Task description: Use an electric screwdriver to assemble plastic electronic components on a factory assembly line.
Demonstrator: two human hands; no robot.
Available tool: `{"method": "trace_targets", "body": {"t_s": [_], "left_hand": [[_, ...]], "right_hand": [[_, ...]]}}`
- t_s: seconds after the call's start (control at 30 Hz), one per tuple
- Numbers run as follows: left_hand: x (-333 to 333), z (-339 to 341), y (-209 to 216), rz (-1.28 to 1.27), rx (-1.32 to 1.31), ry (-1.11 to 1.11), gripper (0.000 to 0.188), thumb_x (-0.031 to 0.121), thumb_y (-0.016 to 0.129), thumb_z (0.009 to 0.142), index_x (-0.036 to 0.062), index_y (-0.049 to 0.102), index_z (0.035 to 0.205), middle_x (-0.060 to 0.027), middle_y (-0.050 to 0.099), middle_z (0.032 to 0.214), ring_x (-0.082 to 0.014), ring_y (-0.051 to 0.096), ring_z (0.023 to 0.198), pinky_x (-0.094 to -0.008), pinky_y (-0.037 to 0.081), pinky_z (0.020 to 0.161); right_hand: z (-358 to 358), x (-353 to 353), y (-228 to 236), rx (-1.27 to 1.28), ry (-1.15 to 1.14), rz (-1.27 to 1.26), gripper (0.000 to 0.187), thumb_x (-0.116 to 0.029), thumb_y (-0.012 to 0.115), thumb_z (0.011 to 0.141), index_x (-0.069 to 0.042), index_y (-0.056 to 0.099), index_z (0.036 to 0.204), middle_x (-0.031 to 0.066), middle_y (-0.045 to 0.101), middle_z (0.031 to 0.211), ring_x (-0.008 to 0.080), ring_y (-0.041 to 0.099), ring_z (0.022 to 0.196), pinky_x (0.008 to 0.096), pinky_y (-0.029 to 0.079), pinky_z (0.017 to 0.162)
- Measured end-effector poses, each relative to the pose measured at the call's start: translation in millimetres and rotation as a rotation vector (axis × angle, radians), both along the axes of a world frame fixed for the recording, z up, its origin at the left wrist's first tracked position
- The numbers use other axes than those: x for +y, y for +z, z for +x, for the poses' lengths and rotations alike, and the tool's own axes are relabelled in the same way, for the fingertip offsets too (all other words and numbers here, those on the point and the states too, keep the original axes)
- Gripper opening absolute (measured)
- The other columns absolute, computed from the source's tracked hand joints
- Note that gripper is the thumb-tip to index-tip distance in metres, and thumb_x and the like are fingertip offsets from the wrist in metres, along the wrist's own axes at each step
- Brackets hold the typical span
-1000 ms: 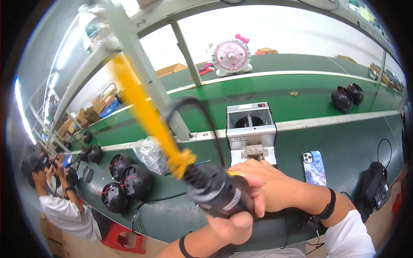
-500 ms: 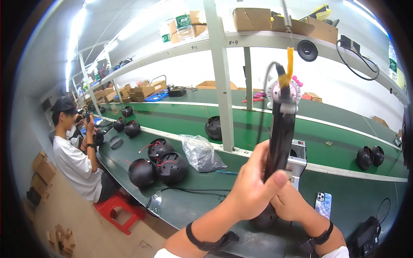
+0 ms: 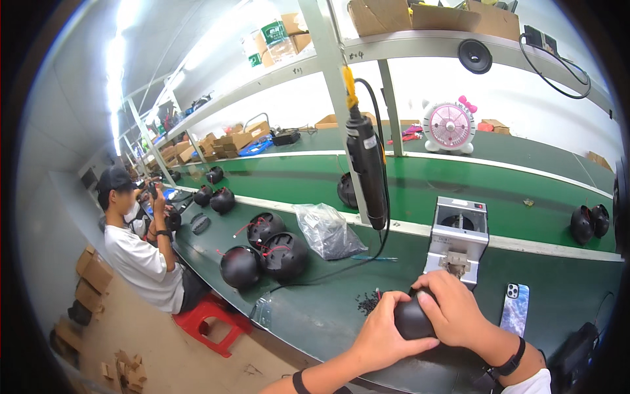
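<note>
Both my hands are wrapped round a round black plastic shell (image 3: 413, 320) at the near edge of the green bench. My left hand (image 3: 382, 331) grips its left and near side. On the far and right side, my right hand (image 3: 454, 308) curls over it. A black electric screwdriver (image 3: 366, 172) hangs free by a yellow strap to the upper left of my hands. Just left of the shell lies a small pile of dark screws (image 3: 369, 302). Beyond my right hand stands a grey screw feeder (image 3: 457, 240). The shell's underside is hidden.
Several black round shells (image 3: 286, 256) with red wires sit at left, beside a clear plastic bag (image 3: 328, 231) of dark parts. A phone (image 3: 515, 308) lies at right. A co-worker (image 3: 141, 249) sits far left near a red stool (image 3: 211, 326). A metal post (image 3: 328, 59) rises ahead.
My hands have let go of the screwdriver, which now hangs further left. Both have come down onto the black shell. The view has shifted slightly.
</note>
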State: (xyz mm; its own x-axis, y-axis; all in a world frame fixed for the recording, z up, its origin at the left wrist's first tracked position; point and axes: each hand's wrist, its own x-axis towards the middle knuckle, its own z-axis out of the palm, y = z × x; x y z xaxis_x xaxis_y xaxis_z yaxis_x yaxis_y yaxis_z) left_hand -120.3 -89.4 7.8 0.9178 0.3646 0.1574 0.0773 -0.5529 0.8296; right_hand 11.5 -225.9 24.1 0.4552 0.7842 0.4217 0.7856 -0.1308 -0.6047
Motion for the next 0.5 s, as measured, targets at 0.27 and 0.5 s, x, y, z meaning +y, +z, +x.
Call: {"method": "trace_targets", "body": {"t_s": [0.27,0.5], "left_hand": [[94,-21,141,0.413,0.052,-0.058,0.081,0.044,0.098,0.059,0.0019,0.056,0.115,-0.0162,0.065,0.105,-0.0323,0.069,0.096,-0.0399,0.054,0.087],[275,97,153,0.807,0.31,0.234,0.067,0.041,0.093,0.065,0.0004,0.06,0.106,-0.0206,0.07,0.101,-0.0378,0.067,0.099,-0.0422,0.052,0.089]], "right_hand": [[15,3,-44,0.016,0.129,0.427,0.061,-0.054,0.056,0.097,0.001,0.061,0.123,0.0196,0.064,0.112,0.0361,0.064,0.101,0.0431,0.051,0.089],[32,22,-85,0.185,0.164,0.195,0.021,-0.023,0.066,0.095,-0.007,0.07,0.109,0.0078,0.069,0.086,0.0257,0.069,0.078,0.0358,0.054,0.072]]}}
